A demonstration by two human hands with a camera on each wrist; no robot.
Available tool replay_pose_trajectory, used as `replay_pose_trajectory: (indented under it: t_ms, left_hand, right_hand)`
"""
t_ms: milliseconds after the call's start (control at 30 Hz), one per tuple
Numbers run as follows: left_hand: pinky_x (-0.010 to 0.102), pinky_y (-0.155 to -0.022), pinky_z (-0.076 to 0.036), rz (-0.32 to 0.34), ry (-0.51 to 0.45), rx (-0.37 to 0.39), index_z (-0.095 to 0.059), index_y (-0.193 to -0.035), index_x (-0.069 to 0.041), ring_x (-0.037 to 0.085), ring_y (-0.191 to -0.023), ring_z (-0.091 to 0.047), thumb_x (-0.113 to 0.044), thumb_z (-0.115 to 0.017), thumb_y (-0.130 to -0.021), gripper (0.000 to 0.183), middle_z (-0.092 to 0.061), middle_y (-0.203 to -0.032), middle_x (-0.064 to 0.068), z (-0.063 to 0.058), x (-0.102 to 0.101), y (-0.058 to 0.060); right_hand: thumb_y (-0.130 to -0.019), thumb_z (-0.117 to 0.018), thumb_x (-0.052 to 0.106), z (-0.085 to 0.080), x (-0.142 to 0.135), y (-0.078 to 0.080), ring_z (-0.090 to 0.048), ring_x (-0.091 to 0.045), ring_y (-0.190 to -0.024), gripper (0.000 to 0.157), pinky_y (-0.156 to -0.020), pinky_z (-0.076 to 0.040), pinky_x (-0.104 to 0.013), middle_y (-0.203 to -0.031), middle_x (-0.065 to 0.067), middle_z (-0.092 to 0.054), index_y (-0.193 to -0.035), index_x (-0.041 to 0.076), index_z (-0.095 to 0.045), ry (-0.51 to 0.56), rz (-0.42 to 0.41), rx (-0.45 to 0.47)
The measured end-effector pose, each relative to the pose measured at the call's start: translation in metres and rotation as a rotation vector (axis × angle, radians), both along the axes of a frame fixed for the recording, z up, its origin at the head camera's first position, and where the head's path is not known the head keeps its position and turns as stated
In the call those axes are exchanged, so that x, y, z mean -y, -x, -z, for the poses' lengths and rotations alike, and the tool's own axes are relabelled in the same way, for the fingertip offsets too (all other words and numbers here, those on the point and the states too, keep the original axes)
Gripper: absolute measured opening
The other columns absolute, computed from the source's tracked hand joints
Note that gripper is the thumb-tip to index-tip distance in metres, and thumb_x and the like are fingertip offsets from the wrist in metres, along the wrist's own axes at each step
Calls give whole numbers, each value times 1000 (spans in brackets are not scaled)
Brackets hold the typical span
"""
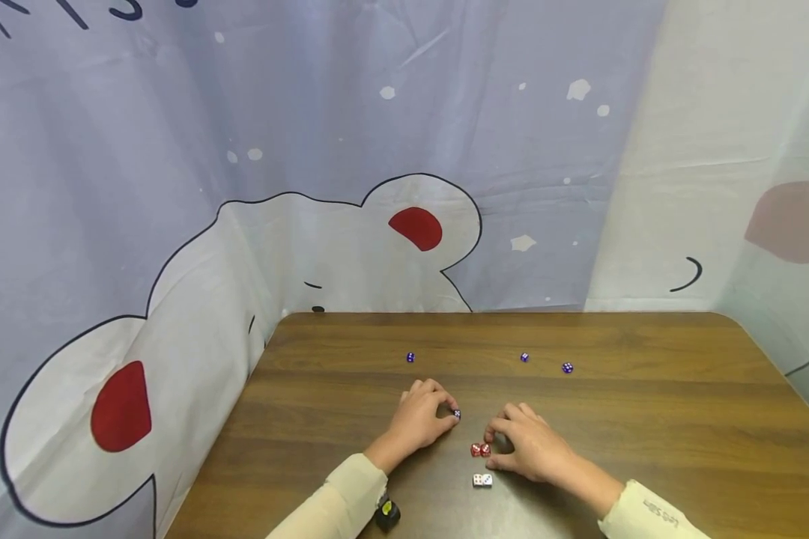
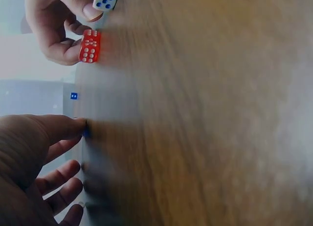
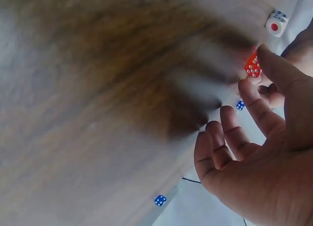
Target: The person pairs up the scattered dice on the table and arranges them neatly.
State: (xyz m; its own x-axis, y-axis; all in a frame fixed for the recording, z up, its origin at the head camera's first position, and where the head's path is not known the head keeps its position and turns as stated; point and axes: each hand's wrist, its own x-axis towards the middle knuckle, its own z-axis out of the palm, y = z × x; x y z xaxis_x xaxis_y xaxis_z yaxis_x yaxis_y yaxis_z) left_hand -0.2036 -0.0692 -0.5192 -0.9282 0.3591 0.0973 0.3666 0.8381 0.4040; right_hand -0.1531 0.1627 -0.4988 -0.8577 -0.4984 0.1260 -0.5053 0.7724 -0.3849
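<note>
Between the thumb and index finger of my left hand, a small blue die is pinched low over the wooden table. To its right, two red dice sit side by side. My right hand is around the right-hand red die, its index fingertip on the far side and its thumb on the near side. A gap shows between thumb and red dice in the left wrist view, and the other fingers spread loosely. Nearer the body, a pair of white dice stands side by side, just below the right thumb.
Three more blue dice lie farther back on the table: one at left, one right of centre and one farther right. A printed curtain hangs behind the table. A black wrist device is at the left sleeve.
</note>
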Motion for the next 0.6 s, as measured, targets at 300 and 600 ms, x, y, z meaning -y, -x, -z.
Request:
replay_pose_trajectory:
  t_ms: [300,600]
  left_hand:
    - [31,-81,-38,18,5,-34,-74,-92,-30,13,-100,-51,-36,-80,-85,11,-61,-106,-10,-2,-8,-3]
    - [31,-80,-37,29,1,-25,-74,-92,-29,12,-98,-51,-36,-80,-86,11,-60,-105,-10,-1,-15,-7]
  right_hand:
    - [-79,-84,40,-7,-12,13,-52,-15,-89,26,-77,-47,-37,-92,8,-58,-94,23,-70,54,-16,-18]
    - [-88,-78,31,-14,-20,25,-60,-21,-95,24,-84,-51,-44,-100,0,-64,-107,17,-73,74,84,26]
